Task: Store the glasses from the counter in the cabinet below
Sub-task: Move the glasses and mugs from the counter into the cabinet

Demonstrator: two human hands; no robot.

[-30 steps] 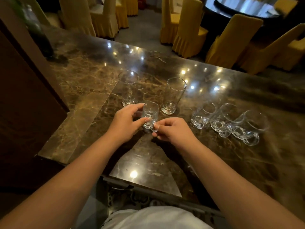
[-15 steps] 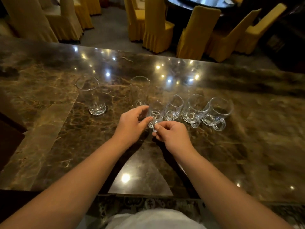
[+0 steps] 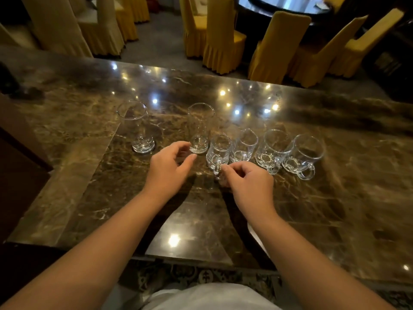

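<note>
Six clear glasses stand in a row on the brown marble counter [image 3: 335,209]. Two are tall tumblers [image 3: 136,130] [image 3: 199,128]; right of them stand a small handled mug [image 3: 220,149], a second small mug [image 3: 244,143] and two wider mugs [image 3: 272,147] [image 3: 306,153]. My right hand [image 3: 248,184] pinches the handle of the first small mug with thumb and forefinger. My left hand [image 3: 167,168] hovers just left of that mug, fingers spread, holding nothing, close to the base of the second tumbler. The cabinet below is hidden by the counter.
Yellow-covered chairs [image 3: 223,41] and a dark round table [image 3: 290,5] stand beyond the far edge of the counter. A dark wooden panel [image 3: 20,166] rises at the left end. Patterned carpet [image 3: 201,276] shows under the near edge.
My left hand has let go of the small mug and opened beside it. My right hand stays at the handle. The view has swung, so the mugs now sit centred.
</note>
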